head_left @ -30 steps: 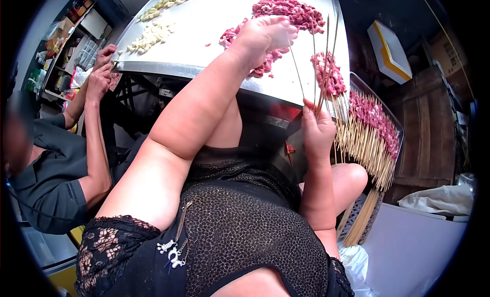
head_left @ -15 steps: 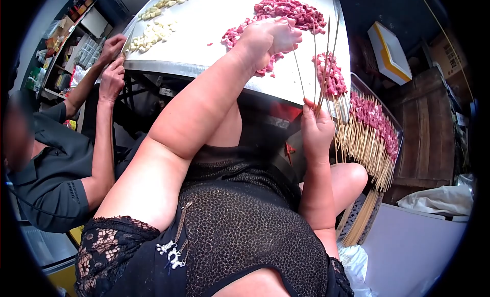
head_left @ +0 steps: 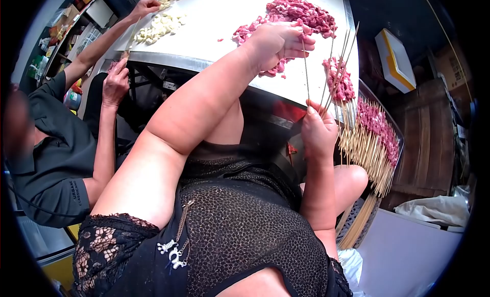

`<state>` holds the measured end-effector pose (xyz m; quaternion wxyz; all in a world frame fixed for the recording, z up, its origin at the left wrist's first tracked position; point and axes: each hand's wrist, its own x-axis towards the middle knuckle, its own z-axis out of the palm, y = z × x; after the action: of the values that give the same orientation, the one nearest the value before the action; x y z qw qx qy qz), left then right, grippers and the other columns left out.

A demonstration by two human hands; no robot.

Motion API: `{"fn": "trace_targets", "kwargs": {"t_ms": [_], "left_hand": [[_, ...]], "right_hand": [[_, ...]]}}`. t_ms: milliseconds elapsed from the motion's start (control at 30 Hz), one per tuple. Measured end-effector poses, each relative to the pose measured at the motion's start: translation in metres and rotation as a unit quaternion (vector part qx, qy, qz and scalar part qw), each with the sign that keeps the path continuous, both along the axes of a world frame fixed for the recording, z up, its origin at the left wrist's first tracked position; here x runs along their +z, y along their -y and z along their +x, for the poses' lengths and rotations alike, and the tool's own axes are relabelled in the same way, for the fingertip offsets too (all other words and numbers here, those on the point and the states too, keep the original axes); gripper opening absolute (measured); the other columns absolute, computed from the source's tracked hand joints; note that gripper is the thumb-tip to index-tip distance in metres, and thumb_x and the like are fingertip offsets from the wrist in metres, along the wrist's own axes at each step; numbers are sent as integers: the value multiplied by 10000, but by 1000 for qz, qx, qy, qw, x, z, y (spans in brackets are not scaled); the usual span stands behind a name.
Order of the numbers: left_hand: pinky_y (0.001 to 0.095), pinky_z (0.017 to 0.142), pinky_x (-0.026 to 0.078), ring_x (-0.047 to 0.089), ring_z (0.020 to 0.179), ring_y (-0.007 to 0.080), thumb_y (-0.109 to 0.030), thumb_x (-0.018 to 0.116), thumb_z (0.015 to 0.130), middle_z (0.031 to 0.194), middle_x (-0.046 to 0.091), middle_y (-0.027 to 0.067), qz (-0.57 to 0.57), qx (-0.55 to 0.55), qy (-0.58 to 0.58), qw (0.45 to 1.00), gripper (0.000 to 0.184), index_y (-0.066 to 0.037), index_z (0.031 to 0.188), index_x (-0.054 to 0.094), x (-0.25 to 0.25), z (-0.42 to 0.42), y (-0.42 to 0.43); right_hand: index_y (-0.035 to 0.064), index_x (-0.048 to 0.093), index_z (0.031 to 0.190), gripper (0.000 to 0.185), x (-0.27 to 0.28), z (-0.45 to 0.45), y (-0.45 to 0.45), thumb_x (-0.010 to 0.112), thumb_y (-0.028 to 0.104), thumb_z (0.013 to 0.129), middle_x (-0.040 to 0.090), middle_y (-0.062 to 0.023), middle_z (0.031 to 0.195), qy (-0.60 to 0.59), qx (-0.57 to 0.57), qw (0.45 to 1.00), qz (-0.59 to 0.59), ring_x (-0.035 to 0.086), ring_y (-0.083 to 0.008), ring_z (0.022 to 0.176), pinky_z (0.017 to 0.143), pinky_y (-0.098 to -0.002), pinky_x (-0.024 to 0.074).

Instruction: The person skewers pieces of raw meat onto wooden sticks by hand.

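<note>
My left hand (head_left: 282, 42) is over the table, its thumb and forefinger pinching a small piece of raw meat (head_left: 305, 30) at the upper tip of a thin skewer; its other fingers are loosely extended. By the table's front edge, my right hand (head_left: 319, 128) grips several bamboo skewers (head_left: 341, 67) that fan upward. One leans toward my left hand; the others look bare. Beyond my left hand lies a heap of cut raw meat (head_left: 301, 13). Right of the skewers, loaded meat skewers (head_left: 339, 82) rest on the table corner.
A tray (head_left: 400, 131) of many meat skewers (head_left: 377, 128) stands at the right, above a bundle of bare sticks (head_left: 360, 220). At left, a co-worker's hands (head_left: 116, 82) are by garlic cloves (head_left: 161, 29) on the white table (head_left: 204, 36), one holding a knife. A white-yellow box (head_left: 395, 59) is farther right.
My left hand has turned, with its fingers more extended and a meat piece now showing at the skewer tip. The co-worker's far hand has reached up to the garlic. The view has shifted slightly.
</note>
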<state>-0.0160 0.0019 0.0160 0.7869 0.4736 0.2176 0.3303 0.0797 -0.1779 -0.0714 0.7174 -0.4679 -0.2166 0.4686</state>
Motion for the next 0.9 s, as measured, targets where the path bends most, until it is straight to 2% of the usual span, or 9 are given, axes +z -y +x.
{"fn": "trace_targets", "kwargs": {"t_ms": [33,100,233,333,500,567,667,767,900], "left_hand": [[368,841,525,640,926,267,-123,431,934,991,636,177,9,-14,-1,1000,224,19,1084,515,-1,-1,-1],[363,841,522,640,929,264,-130,429,936,991,637,174,15,-9,-9,1000,228,20,1084,515,-3,-3,-3],[354,840,517,637,940,258,-144,436,937,1000,633,178,20,-60,-49,997,245,27,1093,514,-10,-3,4],[358,838,517,633,950,258,-141,466,930,1006,629,182,9,-73,-33,997,257,39,1109,508,-14,1,6],[331,824,516,634,936,229,-158,498,924,991,639,139,38,-124,-83,988,264,29,1106,538,-11,-3,6],[335,844,505,613,985,228,-237,464,942,1037,626,148,78,-102,-124,984,325,25,1127,516,-1,-8,0],[409,919,470,592,1023,300,-229,296,976,1059,598,229,-25,29,57,998,357,31,1178,433,3,-10,-14],[416,926,468,587,1032,311,-223,245,978,1069,590,239,-46,60,61,995,372,26,1171,442,-1,-10,-21],[417,888,497,613,981,311,-166,323,967,1018,611,242,-12,36,37,999,285,23,1072,507,-8,-6,-24]], "right_hand": [[-50,560,1059,199,1,-3,-1,545,38,881,455,49,612,0,1,1000,-1,353,-19,467,424,-155,264],[-37,572,1056,191,1,-7,-1,544,42,885,468,50,624,129,-48,990,-7,364,-15,479,432,-154,274],[-11,582,1058,183,2,-12,-9,541,51,892,472,56,639,196,-77,977,23,372,-9,492,435,-151,282],[-10,579,1057,178,16,-14,-16,539,52,895,463,59,637,121,-72,990,16,373,-7,492,432,-146,281],[-10,577,1059,180,6,-6,-17,541,61,898,461,59,639,106,-64,992,28,372,-6,492,429,-143,279],[-14,579,1059,184,5,-5,-17,541,63,897,464,59,642,117,-46,991,35,374,-5,493,430,-143,282],[-7,588,1057,182,4,-12,-16,542,66,897,470,59,641,139,-42,989,7,372,-5,492,431,-146,285],[5,598,1052,177,-1,-15,-15,543,68,897,474,59,636,145,-29,989,-19,371,-5,490,431,-149,288],[12,600,1053,176,-2,-15,-13,545,69,895,476,60,632,121,-19,992,-15,369,-5,486,429,-149,288]]}}
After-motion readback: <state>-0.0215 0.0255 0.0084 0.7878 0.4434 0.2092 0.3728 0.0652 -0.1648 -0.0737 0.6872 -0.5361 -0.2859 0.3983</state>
